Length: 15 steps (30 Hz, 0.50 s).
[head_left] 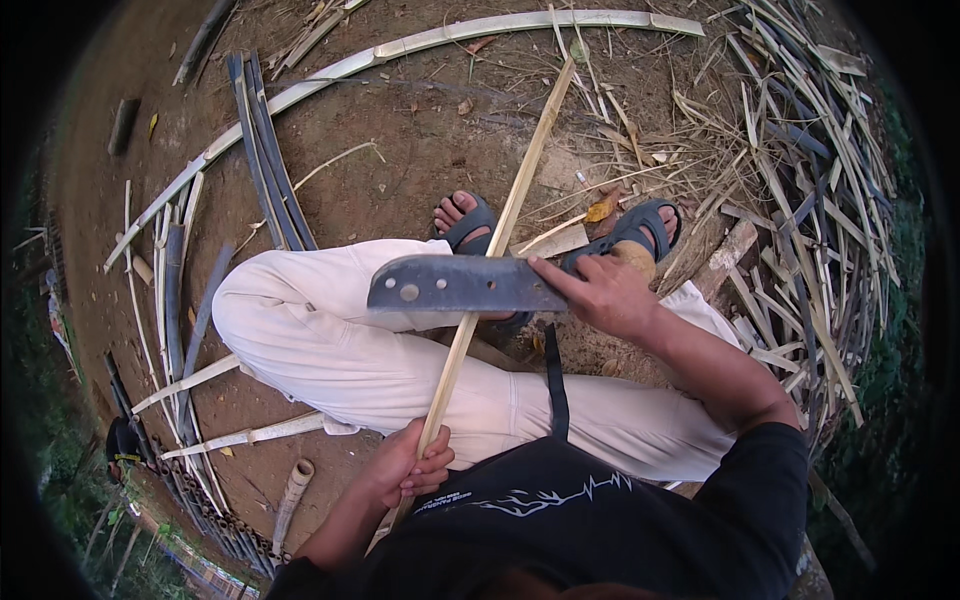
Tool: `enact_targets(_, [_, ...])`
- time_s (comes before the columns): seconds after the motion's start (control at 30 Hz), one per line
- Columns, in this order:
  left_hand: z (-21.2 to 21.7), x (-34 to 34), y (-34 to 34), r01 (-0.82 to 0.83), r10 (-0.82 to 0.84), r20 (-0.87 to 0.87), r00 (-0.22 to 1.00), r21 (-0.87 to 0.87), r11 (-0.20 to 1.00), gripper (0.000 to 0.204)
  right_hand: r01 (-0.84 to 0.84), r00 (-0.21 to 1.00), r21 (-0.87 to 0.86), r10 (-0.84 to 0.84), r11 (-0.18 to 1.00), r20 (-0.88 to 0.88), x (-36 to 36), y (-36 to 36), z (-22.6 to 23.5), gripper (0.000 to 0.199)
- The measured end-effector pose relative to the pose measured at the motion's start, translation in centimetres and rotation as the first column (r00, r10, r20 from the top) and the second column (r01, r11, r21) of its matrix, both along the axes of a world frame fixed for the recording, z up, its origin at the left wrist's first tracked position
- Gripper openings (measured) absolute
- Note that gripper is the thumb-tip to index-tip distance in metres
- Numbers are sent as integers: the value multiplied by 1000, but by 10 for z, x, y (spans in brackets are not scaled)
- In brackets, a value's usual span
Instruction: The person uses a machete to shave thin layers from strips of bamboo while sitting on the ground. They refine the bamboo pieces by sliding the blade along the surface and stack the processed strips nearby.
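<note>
My left hand is closed round the lower end of a long, pale bamboo strip, close to my waist. The strip slants away from me, up and to the right, passing between my legs. Across it lies the wide dark blade of a machete, with several holes along it and its squared tip toward the left. My right hand grips the machete near its rounded wooden handle, the index finger stretched along the blade. Whether the edge bites into the strip cannot be made out.
A heap of split bamboo and shavings lies at the right. Dark bamboo slats and a long curved bamboo length rest on the dirt at the left and far side. A short bamboo tube is near my left arm.
</note>
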<state>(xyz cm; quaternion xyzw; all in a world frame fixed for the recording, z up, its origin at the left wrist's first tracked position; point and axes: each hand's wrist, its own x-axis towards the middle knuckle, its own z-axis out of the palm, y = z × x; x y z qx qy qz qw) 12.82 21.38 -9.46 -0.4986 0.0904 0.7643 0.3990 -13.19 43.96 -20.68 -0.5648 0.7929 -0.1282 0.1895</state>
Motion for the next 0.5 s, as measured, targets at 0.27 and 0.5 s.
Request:
enact_targets(0.27, [-12,6,-12,-8,10,-36,999,60,998,48,289,955,39,-286,956,-79,-45,5,-35,67])
enact_targets(0.5, [-14,7,-11,-61,65,-15,998,184,981,50,360,917,69,-340,930,-208,-74,10,-69,71])
